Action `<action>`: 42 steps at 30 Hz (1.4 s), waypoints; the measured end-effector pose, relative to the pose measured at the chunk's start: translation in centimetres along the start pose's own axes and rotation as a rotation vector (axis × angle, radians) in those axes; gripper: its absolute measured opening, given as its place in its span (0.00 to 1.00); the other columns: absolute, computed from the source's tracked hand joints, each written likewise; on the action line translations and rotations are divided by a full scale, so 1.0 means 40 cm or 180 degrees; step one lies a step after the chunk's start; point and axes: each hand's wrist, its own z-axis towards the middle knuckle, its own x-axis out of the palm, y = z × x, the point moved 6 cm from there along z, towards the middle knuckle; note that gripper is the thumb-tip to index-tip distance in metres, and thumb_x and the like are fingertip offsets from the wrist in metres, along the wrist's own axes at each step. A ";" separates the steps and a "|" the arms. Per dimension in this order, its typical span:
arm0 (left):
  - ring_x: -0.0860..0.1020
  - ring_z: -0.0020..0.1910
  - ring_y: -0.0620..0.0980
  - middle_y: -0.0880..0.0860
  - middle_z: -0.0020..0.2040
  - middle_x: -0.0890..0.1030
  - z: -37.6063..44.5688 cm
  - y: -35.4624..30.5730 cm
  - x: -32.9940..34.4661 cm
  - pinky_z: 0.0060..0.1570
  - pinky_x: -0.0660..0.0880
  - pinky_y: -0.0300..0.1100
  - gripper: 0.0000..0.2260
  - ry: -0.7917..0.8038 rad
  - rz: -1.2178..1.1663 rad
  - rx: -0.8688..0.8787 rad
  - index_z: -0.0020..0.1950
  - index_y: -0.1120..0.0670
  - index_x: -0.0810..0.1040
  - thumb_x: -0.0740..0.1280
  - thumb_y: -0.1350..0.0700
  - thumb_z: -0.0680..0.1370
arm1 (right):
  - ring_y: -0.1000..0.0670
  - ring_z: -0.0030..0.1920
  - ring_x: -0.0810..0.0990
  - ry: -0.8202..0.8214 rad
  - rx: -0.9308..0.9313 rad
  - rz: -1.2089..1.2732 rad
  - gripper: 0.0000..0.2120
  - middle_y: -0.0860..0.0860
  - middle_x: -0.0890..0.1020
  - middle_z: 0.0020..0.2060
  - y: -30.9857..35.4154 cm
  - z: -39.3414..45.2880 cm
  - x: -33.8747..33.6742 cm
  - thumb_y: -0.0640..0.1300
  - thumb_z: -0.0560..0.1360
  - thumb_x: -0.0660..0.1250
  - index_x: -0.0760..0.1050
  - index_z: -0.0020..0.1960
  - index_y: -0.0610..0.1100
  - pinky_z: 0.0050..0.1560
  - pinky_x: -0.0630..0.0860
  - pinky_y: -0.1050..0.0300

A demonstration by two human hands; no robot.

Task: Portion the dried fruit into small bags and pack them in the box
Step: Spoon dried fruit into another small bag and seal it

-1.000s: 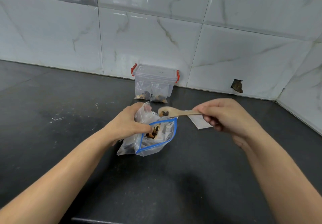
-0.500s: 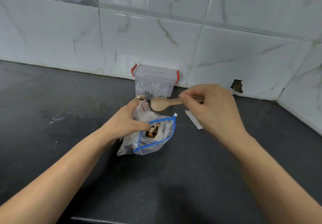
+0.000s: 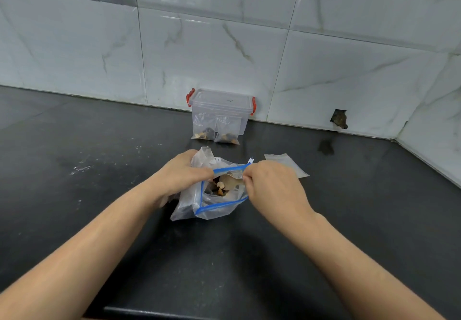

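Observation:
A large clear zip bag (image 3: 214,210) with a blue rim stands open on the dark counter, dried fruit (image 3: 220,187) showing inside. My left hand (image 3: 182,174) grips its left rim together with a crumpled small clear bag (image 3: 205,155). My right hand (image 3: 273,188) pinches the handle of a wooden spoon (image 3: 230,180), whose bowl is down inside the large bag's mouth. A clear box (image 3: 220,106) with red latches and its lid on stands at the wall. Two filled small bags (image 3: 203,132) (image 3: 227,137) lean against its front.
An empty small bag (image 3: 289,164) lies flat on the counter just right of my right hand. The tiled wall runs behind the box and turns a corner at the far right, with a dark hole (image 3: 338,119) in a tile.
My right hand has brought the spoon down from above the bags into the large bag's mouth. My left hand has kept its hold on the bags.

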 end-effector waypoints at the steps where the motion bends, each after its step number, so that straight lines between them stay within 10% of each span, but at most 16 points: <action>1: 0.81 0.48 0.52 0.56 0.50 0.82 -0.003 -0.003 -0.004 0.51 0.76 0.47 0.18 -0.0079 -0.0131 0.0044 0.54 0.56 0.76 0.69 0.55 0.65 | 0.48 0.40 0.72 0.0059 0.0025 -0.0016 0.08 0.47 0.80 0.44 -0.003 0.001 0.006 0.41 0.79 0.58 0.76 0.49 0.44 0.39 0.64 0.57; 9: 0.81 0.44 0.55 0.58 0.44 0.81 -0.003 -0.015 0.017 0.48 0.78 0.52 0.14 -0.0091 -0.0281 0.0084 0.50 0.57 0.76 0.70 0.59 0.65 | 0.48 0.31 0.67 0.0814 0.0891 0.1573 0.12 0.46 0.70 0.28 -0.074 -0.002 0.090 0.40 0.75 0.62 0.73 0.33 0.38 0.32 0.62 0.55; 15: 0.80 0.41 0.50 0.53 0.42 0.81 -0.005 -0.023 0.019 0.41 0.75 0.43 0.11 -0.0086 -0.0077 0.0245 0.48 0.55 0.76 0.71 0.59 0.68 | 0.55 0.24 0.61 0.0816 0.1877 0.3298 0.08 0.48 0.67 0.26 -0.113 -0.037 0.123 0.36 0.75 0.63 0.80 0.43 0.35 0.19 0.57 0.68; 25: 0.78 0.48 0.47 0.51 0.48 0.80 -0.009 -0.022 0.005 0.48 0.75 0.43 0.11 -0.0190 0.0178 0.0341 0.52 0.52 0.75 0.71 0.57 0.71 | 0.57 0.23 0.61 0.0798 0.1712 0.3197 0.11 0.52 0.68 0.23 -0.160 -0.058 0.071 0.40 0.75 0.65 0.82 0.37 0.46 0.24 0.56 0.64; 42: 0.70 0.39 0.25 0.41 0.45 0.69 -0.034 -0.077 -0.002 0.38 0.67 0.21 0.19 -0.0400 0.0338 0.1362 0.54 0.55 0.72 0.75 0.62 0.67 | 0.50 0.29 0.61 0.0295 0.0776 0.2402 0.14 0.41 0.66 0.31 -0.065 0.075 -0.137 0.39 0.71 0.66 0.77 0.48 0.27 0.29 0.57 0.57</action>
